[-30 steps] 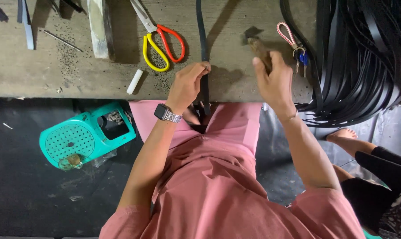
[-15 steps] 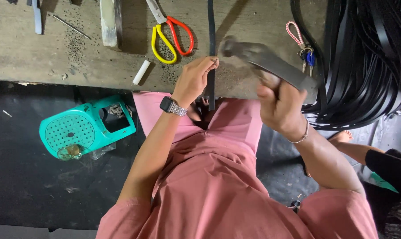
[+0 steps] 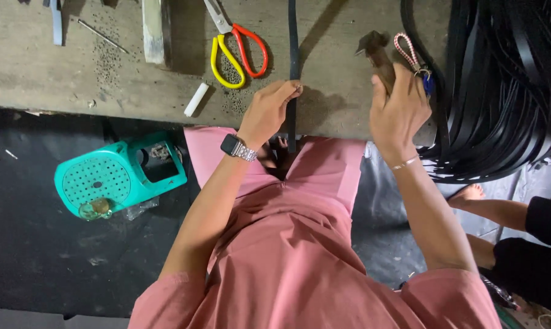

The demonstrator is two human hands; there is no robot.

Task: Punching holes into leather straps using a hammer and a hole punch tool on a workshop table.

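Observation:
My left hand (image 3: 268, 113) rests on the wooden workbench (image 3: 74, 67), its fingertips pressing a narrow black strap (image 3: 292, 42) that runs from the top of the view down over the bench edge. A watch sits on that wrist. My right hand (image 3: 398, 113) is closed round the wooden handle of a hammer (image 3: 378, 52), whose head is near the bench surface to the right of the strap. I wear pink clothes and sit at the bench.
Scissors (image 3: 239, 49) with one yellow and one red handle lie left of the strap. A white stick (image 3: 196, 99) and a keyring (image 3: 412, 58) lie on the bench. A heap of black straps (image 3: 501, 85) fills the right. A teal basket (image 3: 117, 176) stands on the floor. Another person's foot (image 3: 467, 194) shows at right.
The hammer was raised and swung half a second ago; now its head is back down near the bench. My left hand has stayed on the strap.

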